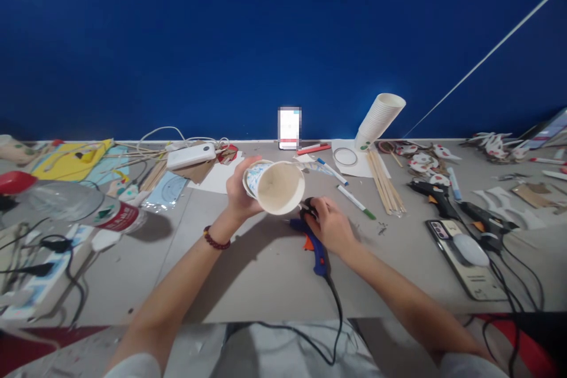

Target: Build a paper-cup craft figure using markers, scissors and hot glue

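Observation:
My left hand (243, 192) wraps around a paper cup (280, 189) with a blue pattern, its open mouth turned toward me. A blue-patterned strip (316, 167) sticks out to the right behind the cup's rim. Just right of the cup, the fingers of my right hand (332, 225) are closed on a small black-handled tool (309, 207), partly hidden, whose kind I cannot make out. Right beside that hand, partly under its fingers, is a blue glue gun (318, 254) with an orange trigger, its black cord running off the table's front edge.
A tall stack of paper cups (380, 121) leans at the back right. Wooden sticks (386, 183) and markers (355, 202) lie near it. Farther right are black glue guns (485, 224) and a phone (465, 266) under a mouse. A bottle (88, 204) and power strip (48, 277) occupy the left.

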The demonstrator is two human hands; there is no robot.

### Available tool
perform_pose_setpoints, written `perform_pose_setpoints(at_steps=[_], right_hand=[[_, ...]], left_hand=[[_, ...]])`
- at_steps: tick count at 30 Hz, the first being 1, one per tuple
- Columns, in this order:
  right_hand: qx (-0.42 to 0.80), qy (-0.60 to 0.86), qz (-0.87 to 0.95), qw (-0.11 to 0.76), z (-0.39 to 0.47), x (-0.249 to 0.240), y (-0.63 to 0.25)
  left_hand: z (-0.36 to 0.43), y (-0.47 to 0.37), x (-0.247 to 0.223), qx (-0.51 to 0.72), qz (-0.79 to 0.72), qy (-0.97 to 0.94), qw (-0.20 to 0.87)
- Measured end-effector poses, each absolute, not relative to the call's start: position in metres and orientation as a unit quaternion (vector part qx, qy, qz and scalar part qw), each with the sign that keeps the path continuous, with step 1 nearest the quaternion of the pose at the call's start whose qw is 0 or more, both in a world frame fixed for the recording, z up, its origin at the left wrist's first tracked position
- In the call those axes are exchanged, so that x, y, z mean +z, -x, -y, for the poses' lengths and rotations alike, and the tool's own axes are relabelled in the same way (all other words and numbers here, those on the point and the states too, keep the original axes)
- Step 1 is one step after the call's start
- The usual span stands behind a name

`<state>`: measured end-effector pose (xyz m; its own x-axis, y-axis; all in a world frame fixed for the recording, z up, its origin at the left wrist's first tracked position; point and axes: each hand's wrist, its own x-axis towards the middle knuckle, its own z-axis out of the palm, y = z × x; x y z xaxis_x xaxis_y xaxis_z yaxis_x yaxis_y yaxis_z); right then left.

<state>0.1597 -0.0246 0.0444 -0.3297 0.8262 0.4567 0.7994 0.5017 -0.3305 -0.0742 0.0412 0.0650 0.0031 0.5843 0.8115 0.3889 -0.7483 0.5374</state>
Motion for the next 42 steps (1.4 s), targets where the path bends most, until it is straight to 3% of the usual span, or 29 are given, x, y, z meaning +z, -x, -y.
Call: perform_pose_setpoints(at_steps=[4, 16, 26, 34, 42], right_hand=[[0.011, 0.501, 0.821, 0.274, 0.023, 0.045, -0.161], [-0.013, 0.506, 0.826, 0.249, 0.022, 0.044, -0.163], [0.106, 0.505, 0.796, 0.317, 0.022, 0.040, -0.159], [0.162, 0.499, 0.791, 0.315, 0.019, 0.039, -0.161], [0.172, 0.483, 0.796, 0.322, 0.016, 0.033, -0.163]], left_hand=[[-0.041, 0.077, 0.078, 0.593, -0.290, -0.751, -0.022], [-0.041, 0.087, 0.091, 0.482, -0.327, -0.812, -0.036], [-0.045, 0.079, 0.077, 0.586, -0.315, -0.747, -0.001], [-0.044, 0.078, 0.073, 0.623, -0.292, -0.725, 0.041], [-0.040, 0.075, 0.078, 0.603, -0.308, -0.735, -0.027]])
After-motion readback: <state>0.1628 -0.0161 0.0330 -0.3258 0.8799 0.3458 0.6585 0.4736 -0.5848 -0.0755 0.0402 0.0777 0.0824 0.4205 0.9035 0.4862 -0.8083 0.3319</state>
